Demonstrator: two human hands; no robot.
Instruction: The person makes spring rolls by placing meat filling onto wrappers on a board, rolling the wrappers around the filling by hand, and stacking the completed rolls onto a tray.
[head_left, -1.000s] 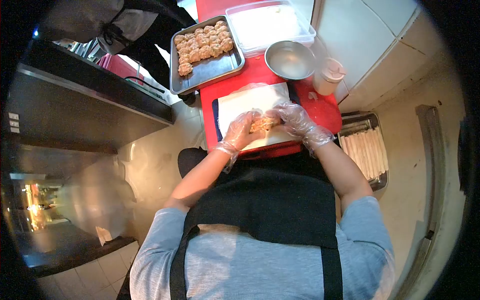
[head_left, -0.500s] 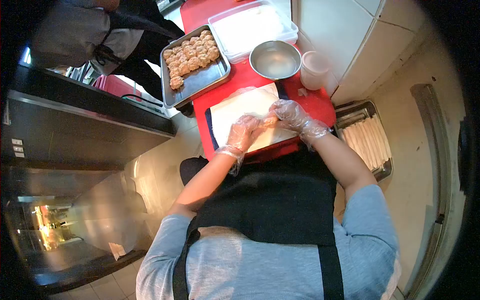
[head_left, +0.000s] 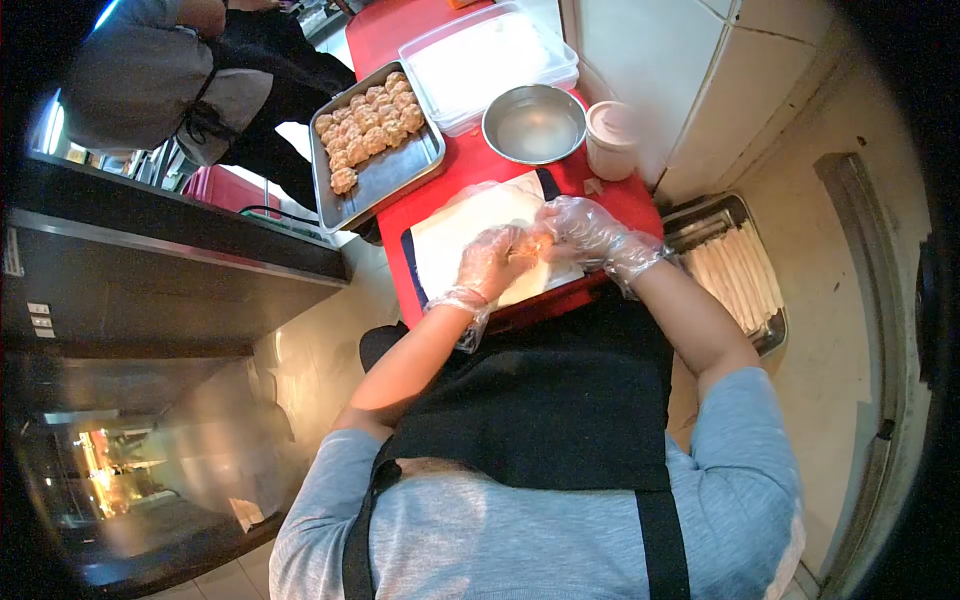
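Though partly hidden, orange food point(head_left: 541, 244).

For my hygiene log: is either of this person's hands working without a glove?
No, a clear plastic glove covers the right hand, and another covers the left hand.

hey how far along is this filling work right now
Looks done: pale rolls lined up in the side tray. In hand: some filling, between the left hand and right hand. Apparently left: pale sheets and the balls in the other tray; I can't tell how many rolls remain.
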